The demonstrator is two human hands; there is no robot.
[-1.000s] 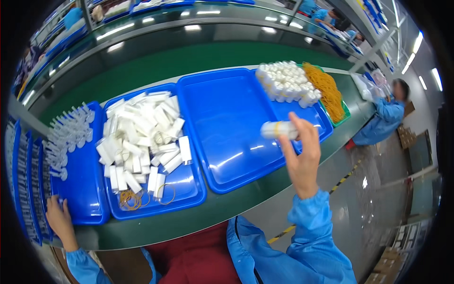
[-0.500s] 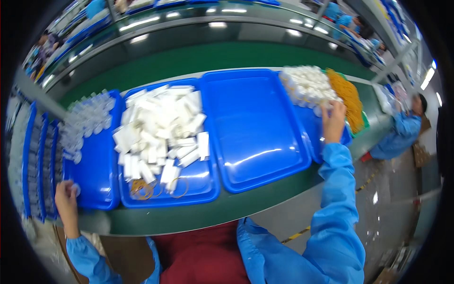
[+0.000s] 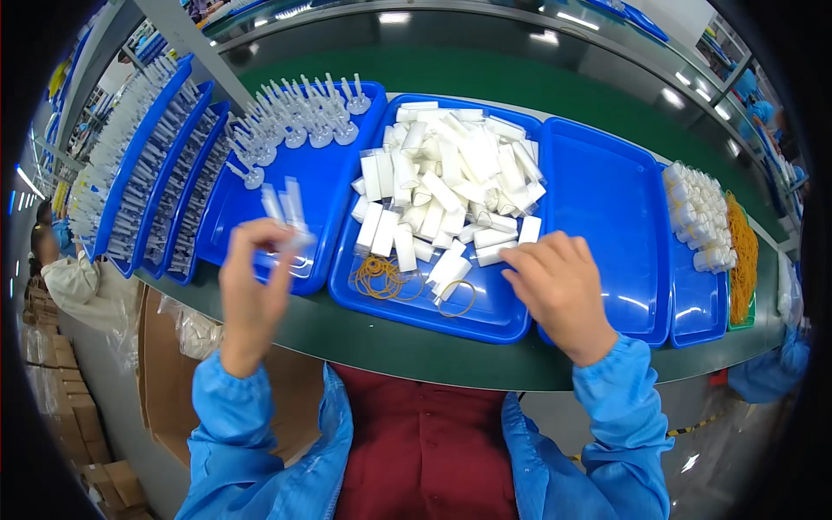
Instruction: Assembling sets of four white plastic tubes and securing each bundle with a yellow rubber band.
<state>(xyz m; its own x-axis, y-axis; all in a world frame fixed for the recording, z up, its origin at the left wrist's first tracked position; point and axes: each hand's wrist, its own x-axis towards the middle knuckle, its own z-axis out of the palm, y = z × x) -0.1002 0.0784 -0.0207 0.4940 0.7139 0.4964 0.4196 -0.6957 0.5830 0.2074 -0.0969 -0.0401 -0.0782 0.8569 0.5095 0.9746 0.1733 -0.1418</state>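
My left hand (image 3: 251,282) is closed around clear plastic pieces (image 3: 292,208) with thin upright stems and a round base, blurred by motion. It hangs over the front of a blue tray (image 3: 230,212), where several similar pieces (image 3: 316,126) stand at the back. My right hand (image 3: 559,290) reaches over the right edge of the middle blue tray (image 3: 485,328). Its thumb and fingertips close on the end of a small white packet (image 3: 494,252), at the edge of a heap of white packets (image 3: 451,169). Tan rubber bands (image 3: 378,279) lie at that tray's front.
Tilted blue trays (image 3: 165,204) full of stemmed pieces rise at the left. Right of the middle stands a bare blue tray (image 3: 602,225), then bundled white rolls (image 3: 698,217) and a mass of tan rubber bands (image 3: 741,260). A cardboard box (image 3: 173,373) sits below the green table (image 3: 373,347).
My view has swung left. My left hand has risen from the tray's front corner with the stemmed pieces; my right hand has moved from the white rolls to the white packets.
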